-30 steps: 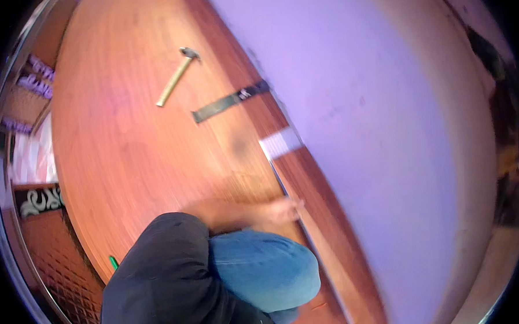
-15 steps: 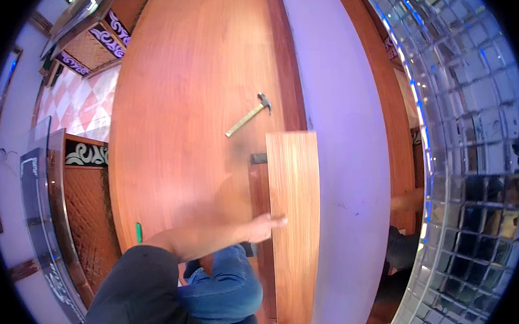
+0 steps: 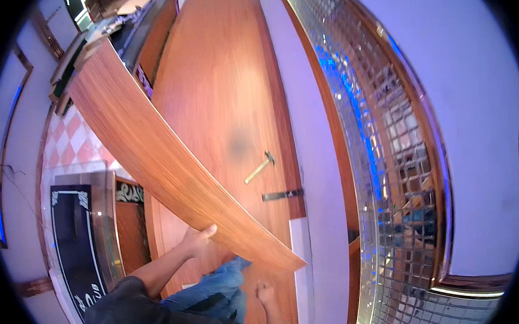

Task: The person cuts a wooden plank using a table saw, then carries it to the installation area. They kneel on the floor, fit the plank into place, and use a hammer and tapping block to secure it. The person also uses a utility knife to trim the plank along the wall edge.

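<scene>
A long wood-grain plank [image 3: 173, 171] is held up at a slant, its far end toward the upper left and its near end at the lower right. My left hand [image 3: 198, 241] grips its lower edge, thumb on the face, other fingers hidden behind. My right hand [image 3: 265, 292] hangs apart below the plank's near end, fingers curled with nothing visible in them. Beyond the plank, a claw hammer [image 3: 259, 168] with a pale handle lies on the wood-grain floor [image 3: 220, 65]. A flat black strip [image 3: 282, 195] lies between the hammer and the right wall.
A pale wall base [image 3: 314, 159] runs along the right, with a mirrored tile wall [image 3: 387, 174] beyond. At left stand a black framed sign [image 3: 74, 234] and a brown panelled unit [image 3: 133, 225]. Red and white checked flooring [image 3: 73, 141] shows behind the plank.
The plank has swung from beside the right wall to a raised slant toward the left. My left hand now grips its edge; my right hand is apart from it. The view has shifted.
</scene>
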### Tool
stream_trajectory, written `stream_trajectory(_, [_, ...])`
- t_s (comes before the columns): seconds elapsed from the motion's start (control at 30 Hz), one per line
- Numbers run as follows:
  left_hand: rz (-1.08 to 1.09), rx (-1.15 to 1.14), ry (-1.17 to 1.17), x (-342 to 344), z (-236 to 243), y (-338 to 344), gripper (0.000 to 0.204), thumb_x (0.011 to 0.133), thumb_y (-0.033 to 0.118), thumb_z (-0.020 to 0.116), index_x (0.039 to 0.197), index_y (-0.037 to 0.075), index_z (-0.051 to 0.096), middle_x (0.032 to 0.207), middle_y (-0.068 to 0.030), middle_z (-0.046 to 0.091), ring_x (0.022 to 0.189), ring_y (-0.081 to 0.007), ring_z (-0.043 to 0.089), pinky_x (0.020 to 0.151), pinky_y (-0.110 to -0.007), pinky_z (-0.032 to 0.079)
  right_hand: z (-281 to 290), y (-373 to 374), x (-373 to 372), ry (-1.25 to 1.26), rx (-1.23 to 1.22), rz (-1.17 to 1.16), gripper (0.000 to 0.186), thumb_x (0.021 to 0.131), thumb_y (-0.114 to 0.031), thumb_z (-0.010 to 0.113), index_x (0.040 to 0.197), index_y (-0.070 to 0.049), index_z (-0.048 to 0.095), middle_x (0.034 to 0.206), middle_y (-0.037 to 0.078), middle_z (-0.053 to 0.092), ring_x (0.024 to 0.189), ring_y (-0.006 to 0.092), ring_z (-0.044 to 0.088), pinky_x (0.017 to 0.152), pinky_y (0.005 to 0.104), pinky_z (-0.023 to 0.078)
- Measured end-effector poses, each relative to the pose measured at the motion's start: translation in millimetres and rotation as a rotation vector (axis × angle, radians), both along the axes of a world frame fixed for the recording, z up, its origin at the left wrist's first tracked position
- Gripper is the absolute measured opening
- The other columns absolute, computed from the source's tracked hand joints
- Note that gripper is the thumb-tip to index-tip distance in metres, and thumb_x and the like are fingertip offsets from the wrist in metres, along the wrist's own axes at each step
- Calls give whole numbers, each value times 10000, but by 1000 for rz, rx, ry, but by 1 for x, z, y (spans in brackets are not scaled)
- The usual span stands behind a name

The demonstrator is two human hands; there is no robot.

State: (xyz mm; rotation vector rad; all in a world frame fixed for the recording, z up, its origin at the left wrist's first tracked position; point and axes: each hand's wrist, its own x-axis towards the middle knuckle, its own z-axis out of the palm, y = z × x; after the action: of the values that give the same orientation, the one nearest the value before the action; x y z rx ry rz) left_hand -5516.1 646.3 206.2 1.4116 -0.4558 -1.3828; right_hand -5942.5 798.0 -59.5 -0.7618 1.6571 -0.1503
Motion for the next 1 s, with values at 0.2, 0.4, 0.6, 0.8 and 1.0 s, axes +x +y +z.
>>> stream_trajectory(0.2, [532,-152,-329,209,114,-51,534,1039,228,669,1462,-29,467,1417,-99,584,1296,-210,548,1118,-389,435,119,9,4,-1,178,213,354,1023,-333,624,965,2,723,802,140,733,721,220,721,667,375,574])
stream_trajectory(0.4, [841,-577,-337,399,196,-139,602,963,392,778,1307,-65,592,1246,-87,672,1157,-209,629,1032,-369,493,172,-152,70,173,129,436,329,1040,-323,581,1015,-26,720,808,142,736,733,232,723,665,386,572])
stream_trajectory(0.6, [1006,-361,-519,529,206,-243,491,992,335,746,1223,-89,653,1183,-100,707,1077,-182,639,972,-357,508,217,-353,199,202,7,868,301,1047,-297,579,1029,-31,719,819,133,736,744,210,720,646,379,567])
stream_trajectory(0.8, [980,-209,-730,668,266,-359,479,1018,347,705,1136,-118,691,1083,-121,736,967,-189,654,902,-340,515,296,-544,372,112,63,591,270,1052,-263,570,1036,-39,720,888,139,743,756,246,708,659,405,563])
stream_trajectory(1.0, [901,-75,-700,786,290,-497,598,1018,459,673,1199,-111,680,1117,-124,733,984,-203,673,915,-352,523,209,-813,461,219,-241,755,344,985,-376,662,1085,-71,785,1008,142,786,966,245,754,869,400,572])
